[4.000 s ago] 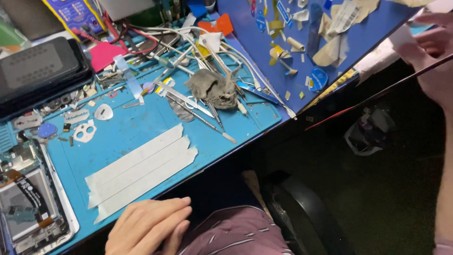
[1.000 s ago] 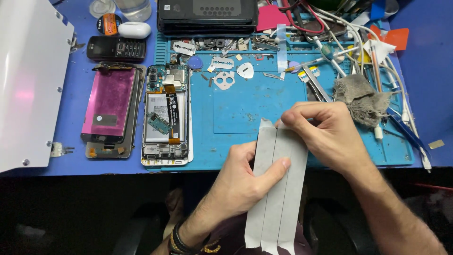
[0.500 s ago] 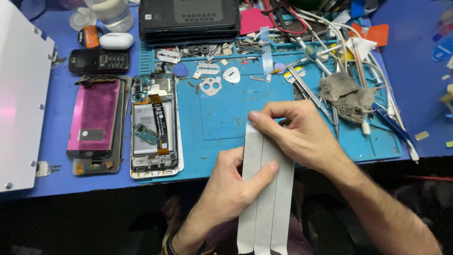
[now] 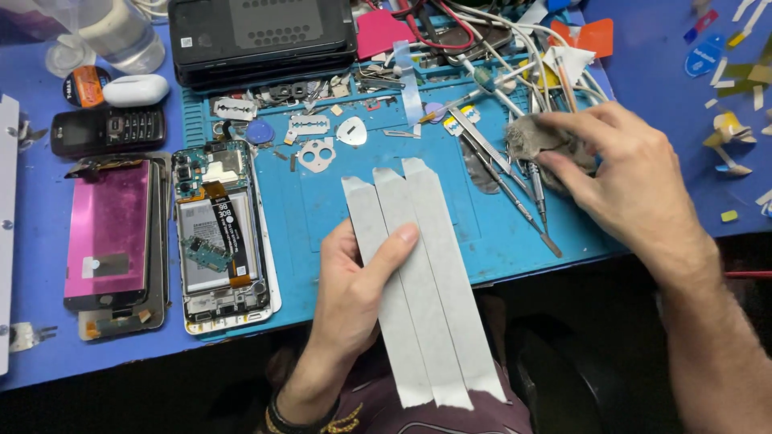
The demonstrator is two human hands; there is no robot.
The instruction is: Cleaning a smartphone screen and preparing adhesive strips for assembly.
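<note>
On the blue table (image 4: 659,112), a teal mat (image 4: 322,217) carries one opened phone (image 4: 217,233) and scattered tools. The left hand (image 4: 354,289) pinches three grey strips (image 4: 418,273) over the table's near edge; the right hand (image 4: 627,177) grips a grey cloth (image 4: 527,137).

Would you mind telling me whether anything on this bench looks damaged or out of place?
The opened phone lies with its back off and its circuit board bare, and the pink screen panel beside it sits loose. Tools and cables lie tangled at the mat's top right. Nothing looks spilled.
</note>
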